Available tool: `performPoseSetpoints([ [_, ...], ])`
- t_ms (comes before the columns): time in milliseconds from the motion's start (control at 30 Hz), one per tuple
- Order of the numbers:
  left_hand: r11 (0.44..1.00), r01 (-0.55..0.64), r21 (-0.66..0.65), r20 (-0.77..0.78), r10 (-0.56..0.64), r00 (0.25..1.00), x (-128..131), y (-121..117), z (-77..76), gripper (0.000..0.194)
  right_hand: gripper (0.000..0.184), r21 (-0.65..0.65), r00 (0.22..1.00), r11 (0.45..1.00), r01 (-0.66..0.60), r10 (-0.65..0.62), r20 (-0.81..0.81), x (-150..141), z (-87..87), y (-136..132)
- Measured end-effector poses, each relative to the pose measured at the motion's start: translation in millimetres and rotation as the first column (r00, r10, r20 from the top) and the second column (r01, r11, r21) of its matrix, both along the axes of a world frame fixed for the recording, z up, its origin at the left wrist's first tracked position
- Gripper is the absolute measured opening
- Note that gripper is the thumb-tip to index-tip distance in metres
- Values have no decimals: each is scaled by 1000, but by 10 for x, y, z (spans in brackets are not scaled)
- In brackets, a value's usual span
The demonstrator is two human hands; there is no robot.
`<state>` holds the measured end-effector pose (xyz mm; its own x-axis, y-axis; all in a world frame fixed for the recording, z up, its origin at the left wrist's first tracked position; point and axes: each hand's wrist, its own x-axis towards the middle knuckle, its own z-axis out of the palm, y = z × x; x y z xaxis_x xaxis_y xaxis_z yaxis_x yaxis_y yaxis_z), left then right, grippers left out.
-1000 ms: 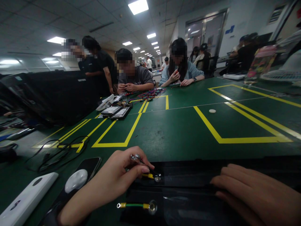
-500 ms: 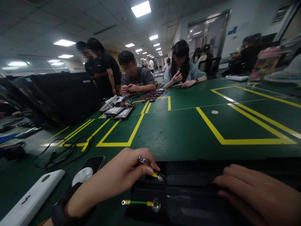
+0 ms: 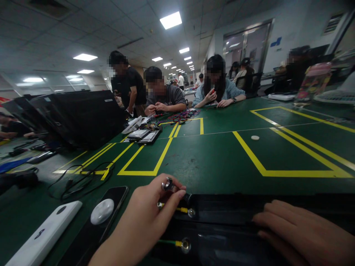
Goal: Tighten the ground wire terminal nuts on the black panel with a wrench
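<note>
A person's two bare hands work at the near edge of a green desk (image 3: 199, 162) marked with yellow tape. The left hand (image 3: 159, 207) is closed in a pinch, thumb against fingers, around a small metal wrench (image 3: 167, 184); one end of the wrench sticks up by the knuckles, and the other points right and down, toward the panels.

The right hand (image 3: 296, 229) rests at the right, fingers together and slightly bent, on the black panels (image 3: 222, 205); its underside is hidden, so whether it grips them cannot be told.

The panels lie in two strips, far and near. On the far strip, just right of the left thumb, the yellow end of the far wire (image 3: 182, 210) meets a round metal fastener (image 3: 191, 212). On the near strip, the green near wire (image 3: 169, 242) runs to a similar ring, its left part hidden by the left hand.

At near left are a white box (image 3: 44, 236) and a dark slab with a white oval (image 3: 102, 211) on it. Beyond them lies a looped black cable (image 3: 80, 181). Farther off, two hard drives (image 3: 149, 137) sit left of a tangle of wires (image 3: 184, 116), where two co-workers sit.
</note>
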<state>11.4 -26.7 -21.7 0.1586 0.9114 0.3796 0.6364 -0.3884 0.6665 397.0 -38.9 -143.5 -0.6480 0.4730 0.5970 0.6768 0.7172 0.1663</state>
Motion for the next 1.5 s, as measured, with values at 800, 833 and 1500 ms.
performPoseSetpoints([
  [800,998,51,34,-39,-49,998,-202,-86,-545,20,30,-180,986,982,-63,34,-162,-170,100,33],
  [833,998,57,30,-36,-56,998,-197,-89,-531,19,31,-182,987,981,-61,32,-160,-169,107,33],
  [1500,996,83,-22,-77,-85,993,-100,-105,-375,19,23,-186,981,981,-52,15,-194,-114,85,-8],
])
